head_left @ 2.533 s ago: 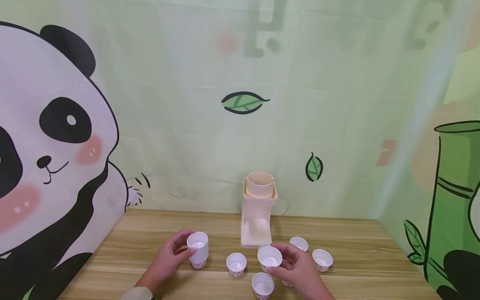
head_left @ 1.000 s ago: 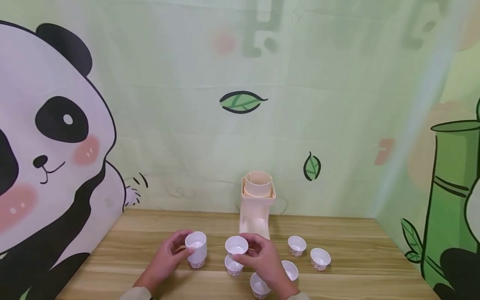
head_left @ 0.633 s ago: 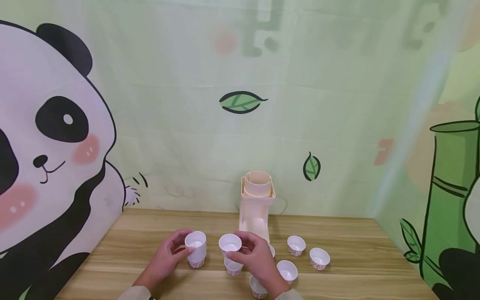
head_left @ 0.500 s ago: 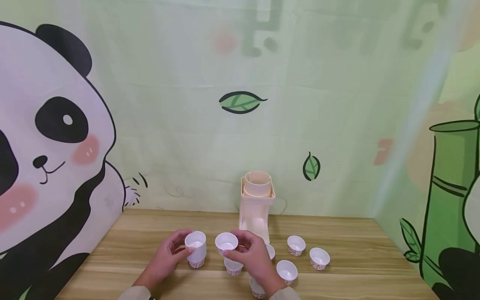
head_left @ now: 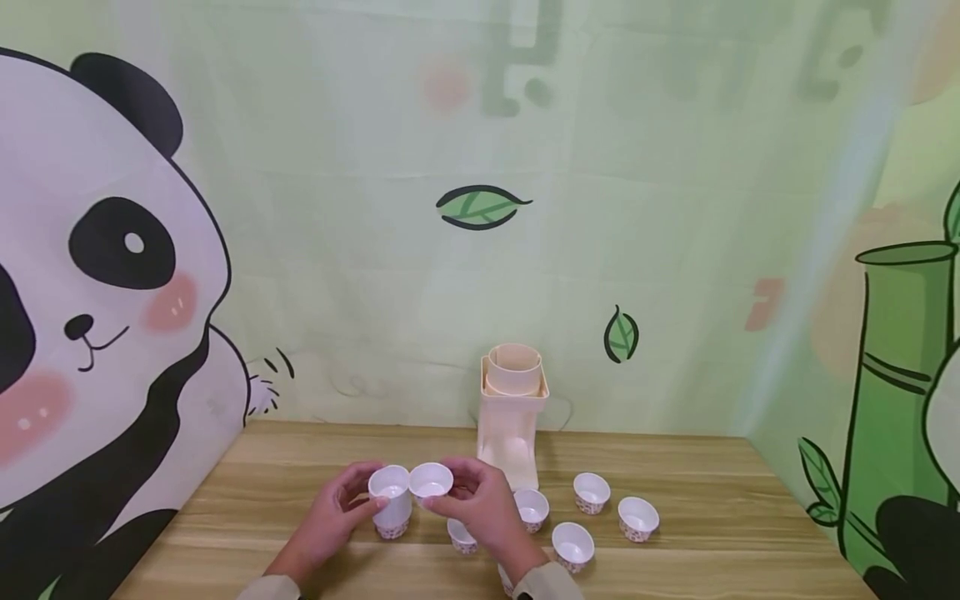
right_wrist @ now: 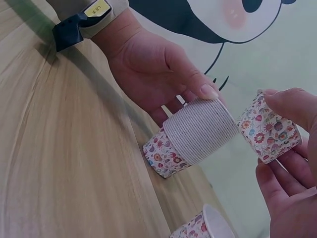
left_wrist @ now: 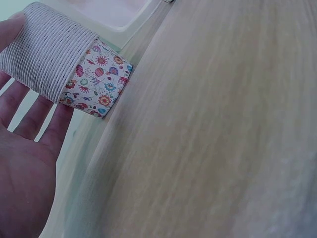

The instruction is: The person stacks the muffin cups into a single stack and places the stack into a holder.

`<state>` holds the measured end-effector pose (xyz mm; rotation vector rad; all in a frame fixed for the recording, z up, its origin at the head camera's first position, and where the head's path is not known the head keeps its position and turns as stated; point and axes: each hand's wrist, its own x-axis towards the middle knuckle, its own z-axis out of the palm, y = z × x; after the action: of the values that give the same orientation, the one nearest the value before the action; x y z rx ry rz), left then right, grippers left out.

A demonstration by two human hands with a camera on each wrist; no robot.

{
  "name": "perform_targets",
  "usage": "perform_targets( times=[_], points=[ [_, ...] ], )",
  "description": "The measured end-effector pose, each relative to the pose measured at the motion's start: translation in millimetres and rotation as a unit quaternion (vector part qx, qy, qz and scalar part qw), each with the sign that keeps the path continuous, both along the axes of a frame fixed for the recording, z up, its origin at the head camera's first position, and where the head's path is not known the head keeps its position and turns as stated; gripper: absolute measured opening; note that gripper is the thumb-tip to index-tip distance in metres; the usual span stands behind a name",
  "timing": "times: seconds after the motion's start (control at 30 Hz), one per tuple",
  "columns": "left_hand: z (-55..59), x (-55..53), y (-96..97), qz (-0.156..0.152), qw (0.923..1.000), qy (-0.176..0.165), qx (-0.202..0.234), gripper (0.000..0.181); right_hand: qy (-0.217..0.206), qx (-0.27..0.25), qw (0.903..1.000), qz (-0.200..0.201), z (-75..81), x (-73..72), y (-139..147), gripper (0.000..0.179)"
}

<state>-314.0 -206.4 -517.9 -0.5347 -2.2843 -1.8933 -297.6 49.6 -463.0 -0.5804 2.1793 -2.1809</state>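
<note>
My left hand (head_left: 341, 508) grips a stack of nested paper cups (head_left: 392, 504) at the left of the table. In the left wrist view the many rims of the stack (left_wrist: 47, 52) show as ridges above one flower-printed base. Thumb and fingers of my right hand (head_left: 480, 504) pinch a single paper cup (head_left: 431, 482), its mouth facing up. This cup is raised right beside the top of the stack; in the right wrist view the flower-printed cup (right_wrist: 269, 130) has its edge close to the stack's rim.
Several more paper cups stand singly on the wooden table (head_left: 675, 475), among them one cup (head_left: 639, 518) at the right and another cup (head_left: 573, 546) nearer. A pale pink holder (head_left: 513, 417) with a round tube on top stands at the back, before a panda-printed cloth (head_left: 337, 250).
My right hand has carried its cup leftward, from beside the pink holder, over another cup, to the stack's top edge. The left hand keeps its grip on the stack in place.
</note>
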Motion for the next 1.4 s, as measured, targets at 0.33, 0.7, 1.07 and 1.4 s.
perform_targets(
  times=[0.33, 0.7, 1.07, 1.4],
  points=[
    [0.2, 0.0, 0.6, 0.008, 1.0, -0.005, 0.0, 0.047, 0.011, 0.02, 0.9997, 0.008, 7.8, -7.1, -13, 0.05],
    [2.1, 0.1, -0.1, 0.008, 0.9999, -0.01, -0.005, 0.047, 0.022, 0.025, 0.9994, 0.011, 14.6, -13.9, -27, 0.049],
    [4.7, 2.7, 1.9, 0.008, 0.9999, -0.012, -0.003, 0.048, 0.023, 0.027, 0.9992, 0.018, 15.5, -18.4, -40, 0.048],
    [3.8, 1.7, 1.3, 0.007, 0.9999, -0.009, 0.002, 0.047, 0.009, 0.024, 0.9995, 0.017, 10.1, -22.5, -47, 0.047]
  ],
)
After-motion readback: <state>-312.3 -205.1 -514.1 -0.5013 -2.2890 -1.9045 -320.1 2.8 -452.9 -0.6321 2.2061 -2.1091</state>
